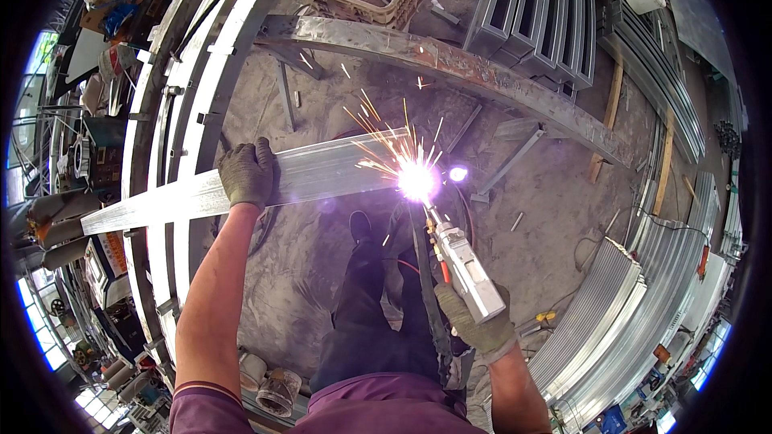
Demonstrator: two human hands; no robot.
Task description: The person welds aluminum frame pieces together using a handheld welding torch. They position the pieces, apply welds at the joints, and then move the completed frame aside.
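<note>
My left hand (247, 174), in a dark work glove, is closed over the upper edge of a long flat metal bar (322, 169) and grips it. The bar lies across steel rails on the left and reaches out to the middle. My right hand (476, 320), gloved too, is wrapped round the handle of a silver welding torch (466, 265). At the torch tip, by the bar's right end, burns a bright white-violet glow (419, 182) with orange sparks flying up and left. The glare hides the exact spot where tip and metal meet.
Long steel rails (186, 112) run down the left side. A rusty beam (434, 56) on legs crosses beyond the bar. A yellowish crate (390, 12) with scraps stands at the back. Stacked metal profiles (531, 16) lie back right, corrugated sheets (587, 313) at right. Buckets (279, 390) sit near my left side.
</note>
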